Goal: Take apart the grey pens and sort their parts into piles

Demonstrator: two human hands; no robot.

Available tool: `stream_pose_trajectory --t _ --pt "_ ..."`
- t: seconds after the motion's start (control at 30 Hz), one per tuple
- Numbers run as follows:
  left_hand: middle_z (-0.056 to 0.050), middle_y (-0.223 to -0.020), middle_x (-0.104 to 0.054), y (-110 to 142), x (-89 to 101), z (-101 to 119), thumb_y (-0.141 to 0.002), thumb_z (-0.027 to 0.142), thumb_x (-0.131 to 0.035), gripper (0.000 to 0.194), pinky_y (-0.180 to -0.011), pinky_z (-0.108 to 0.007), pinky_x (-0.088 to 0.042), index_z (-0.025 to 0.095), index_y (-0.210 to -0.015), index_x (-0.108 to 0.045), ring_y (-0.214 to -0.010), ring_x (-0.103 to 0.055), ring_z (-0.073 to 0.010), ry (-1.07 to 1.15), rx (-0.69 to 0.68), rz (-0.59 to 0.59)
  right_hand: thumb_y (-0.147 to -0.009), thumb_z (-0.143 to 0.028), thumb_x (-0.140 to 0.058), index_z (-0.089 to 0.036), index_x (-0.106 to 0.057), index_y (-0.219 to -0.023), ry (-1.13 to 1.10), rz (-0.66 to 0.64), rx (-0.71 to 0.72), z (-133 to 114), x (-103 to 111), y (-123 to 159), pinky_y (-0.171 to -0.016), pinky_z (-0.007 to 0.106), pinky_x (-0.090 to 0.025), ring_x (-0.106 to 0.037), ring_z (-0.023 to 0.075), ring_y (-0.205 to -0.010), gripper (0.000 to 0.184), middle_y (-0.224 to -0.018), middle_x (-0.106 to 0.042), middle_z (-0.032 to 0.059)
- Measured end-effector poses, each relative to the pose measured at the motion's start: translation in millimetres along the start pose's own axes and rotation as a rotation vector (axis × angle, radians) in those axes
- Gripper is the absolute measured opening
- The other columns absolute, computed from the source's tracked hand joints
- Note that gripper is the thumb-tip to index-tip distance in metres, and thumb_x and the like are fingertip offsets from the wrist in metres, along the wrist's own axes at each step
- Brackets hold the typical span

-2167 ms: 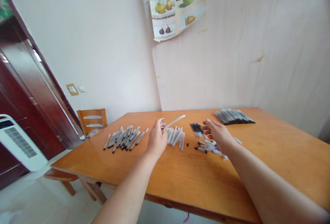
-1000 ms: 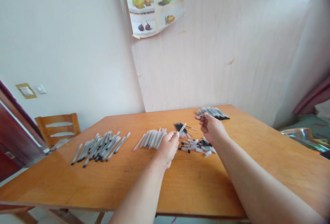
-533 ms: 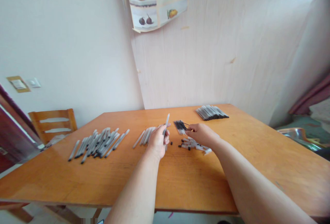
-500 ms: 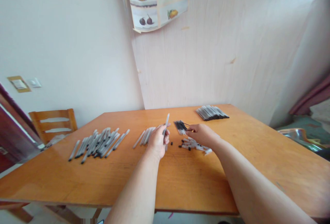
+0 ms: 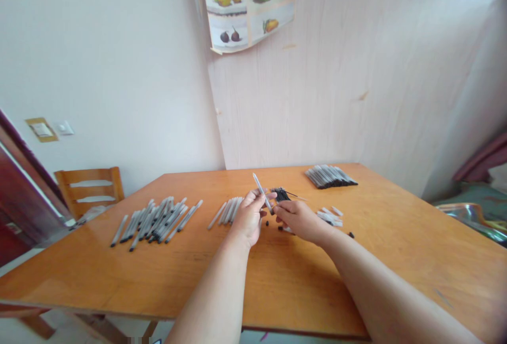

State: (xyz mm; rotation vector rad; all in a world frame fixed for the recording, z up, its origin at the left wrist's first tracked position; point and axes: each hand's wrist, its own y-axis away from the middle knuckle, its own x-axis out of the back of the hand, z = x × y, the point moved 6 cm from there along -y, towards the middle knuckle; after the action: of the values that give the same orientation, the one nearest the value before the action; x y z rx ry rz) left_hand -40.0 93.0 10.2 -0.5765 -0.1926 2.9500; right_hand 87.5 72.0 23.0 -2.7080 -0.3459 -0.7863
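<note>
My left hand (image 5: 250,216) is closed around a slim translucent gel pen (image 5: 257,183), its pointed tip slanting up and to the left. My right hand (image 5: 301,220) meets it from the right, thumb and fingers pinched at the pen's dark lower end; whether a separate small piece is between them is hidden. Just behind the hands lies a bundle of black thin pen refills (image 5: 281,194), partly covered. White pen barrels (image 5: 226,211) lie in a row left of my left hand. Clear pen caps (image 5: 332,218) are scattered beyond my right hand, which hides some of them.
A loose pile of pens with black ends (image 5: 158,221) lies on the table (image 5: 190,275) at left. Another neat stack of pens (image 5: 330,176) is at the back right. Small black plugs (image 5: 351,235) lie loose. A wooden chair (image 5: 91,191) stands beyond the left edge.
My right hand has come from the refill bundle to the pen's lower end. The pen in my left hand now leans left instead of slightly right. The view has shifted a little.
</note>
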Motion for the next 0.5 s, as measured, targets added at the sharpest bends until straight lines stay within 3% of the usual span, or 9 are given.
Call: stream_pose_trajectory --t 0.1,0.27,0.4,0.5 --pt "-0.007 -0.101 -0.07 0 -3.5 1 -0.077 0.032 -0.067 0.026 -0.062 -0.023 -0.04 0.02 -0.098 -0.057 -0.076 -0.062 -0.0127 0.072 -0.011 -0.041 -0.088 -0.039 -0.047 -0.015 -0.057 -0.073 -0.198 -0.057 -0.044 0 -10 2 -0.052 0.021 -0.038 -0.051 0.0092 -0.055 0.03 -0.068 -0.061 0.003" --pt "-0.008 -0.1 -0.07 1 -3.2 6 -0.077 0.027 -0.067 0.026 -0.065 -0.025 -0.044 0.019 -0.098 -0.053 -0.075 -0.063 -0.0134 0.174 -0.019 0.012 -0.084 -0.041 -0.055 -0.014 -0.061 -0.088 -0.481 -0.094 -0.168 4 -15 6 -0.046 0.018 -0.032 -0.048 0.0065 -0.052 0.029 -0.072 -0.064 0.0039" --pt "-0.009 -0.098 -0.07 2 -3.9 7 -0.076 0.026 -0.069 0.027 -0.07 -0.027 -0.047 0.018 -0.097 -0.054 -0.077 -0.065 -0.014 0.188 -0.03 0.026 -0.082 -0.04 -0.056 -0.015 -0.059 -0.081 -0.522 -0.053 -0.192 2 -13 7 -0.045 0.018 -0.03 -0.046 0.0058 -0.049 0.025 -0.067 -0.062 0.0015" --pt "-0.009 -0.096 -0.07 1 -2.7 5 -0.075 0.027 -0.07 0.027 -0.074 -0.028 -0.048 0.018 -0.094 -0.053 -0.079 -0.065 -0.0146 0.204 -0.043 0.044 -0.082 -0.04 -0.054 -0.016 -0.056 -0.074 -0.406 0.009 -0.166 0 -9 6 -0.045 0.019 -0.032 -0.045 0.0064 -0.047 0.025 -0.063 -0.059 0.0"
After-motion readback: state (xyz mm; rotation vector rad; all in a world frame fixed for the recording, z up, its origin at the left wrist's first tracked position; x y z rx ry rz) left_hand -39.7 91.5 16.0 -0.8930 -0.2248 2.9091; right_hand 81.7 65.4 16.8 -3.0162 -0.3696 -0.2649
